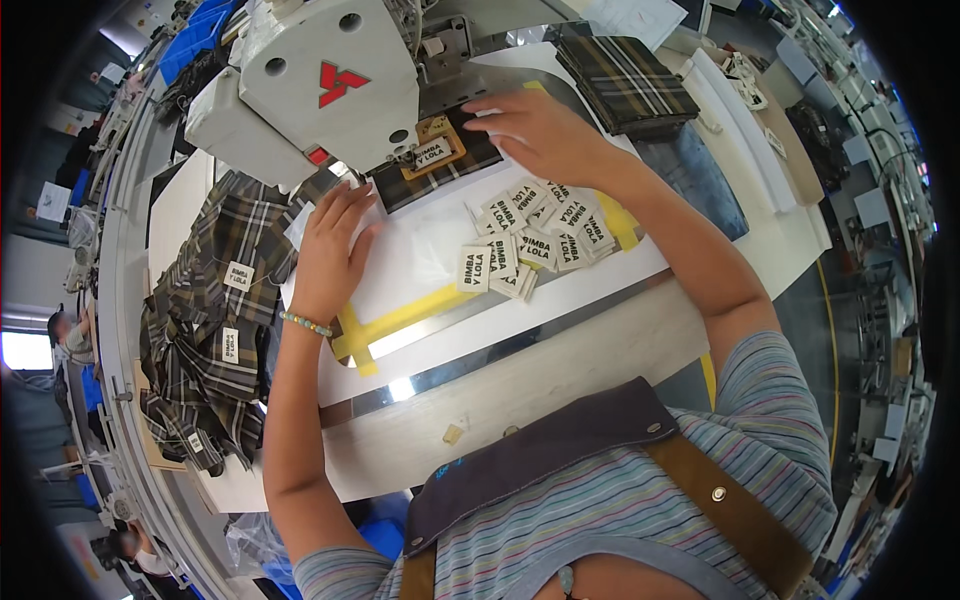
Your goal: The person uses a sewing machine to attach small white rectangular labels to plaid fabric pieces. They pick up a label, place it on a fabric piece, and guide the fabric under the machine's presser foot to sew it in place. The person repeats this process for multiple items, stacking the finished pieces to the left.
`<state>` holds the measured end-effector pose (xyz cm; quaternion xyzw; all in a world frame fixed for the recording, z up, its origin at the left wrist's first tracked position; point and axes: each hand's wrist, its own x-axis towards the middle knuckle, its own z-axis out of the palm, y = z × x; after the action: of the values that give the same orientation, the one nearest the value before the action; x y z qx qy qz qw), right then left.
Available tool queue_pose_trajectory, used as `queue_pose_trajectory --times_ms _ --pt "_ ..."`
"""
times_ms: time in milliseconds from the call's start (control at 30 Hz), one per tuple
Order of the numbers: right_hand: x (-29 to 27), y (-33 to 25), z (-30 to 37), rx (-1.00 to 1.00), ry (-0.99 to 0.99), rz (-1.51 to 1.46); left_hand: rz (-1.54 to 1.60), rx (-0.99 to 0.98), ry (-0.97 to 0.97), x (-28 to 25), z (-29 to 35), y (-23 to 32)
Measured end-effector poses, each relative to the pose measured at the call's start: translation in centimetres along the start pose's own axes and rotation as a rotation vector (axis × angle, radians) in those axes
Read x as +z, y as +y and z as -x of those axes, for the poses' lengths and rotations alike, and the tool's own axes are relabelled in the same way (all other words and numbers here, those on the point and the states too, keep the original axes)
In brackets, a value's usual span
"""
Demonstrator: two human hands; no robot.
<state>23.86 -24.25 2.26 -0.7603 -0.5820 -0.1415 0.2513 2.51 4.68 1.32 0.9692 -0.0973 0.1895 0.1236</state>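
Near the tabletop's far edge, plaid cloth was bordered by a tan frame. Fingers were loosely spread on the left hand and right hand; flat cloth and fingertip clearance were advisable.

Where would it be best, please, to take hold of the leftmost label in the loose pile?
I would probably pinch the leftmost label by its left edge, coming from the left: it is a small flat rectangle, and that edge lies clear over the white sheet, while its right side crowds other labels.
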Motion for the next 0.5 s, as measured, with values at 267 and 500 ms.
queue_pose_trajectory --times_ms 267,500 --pt "0.3 5.1 2.8 0.127 0.202 0.043 0.094 0.062 -0.016 0.9 -1.8 1.4" --pt "0.8 5.1 2.7 0.111 0.217 0.008 0.102 0.100 -0.026 1.3 -2.6 2.3"
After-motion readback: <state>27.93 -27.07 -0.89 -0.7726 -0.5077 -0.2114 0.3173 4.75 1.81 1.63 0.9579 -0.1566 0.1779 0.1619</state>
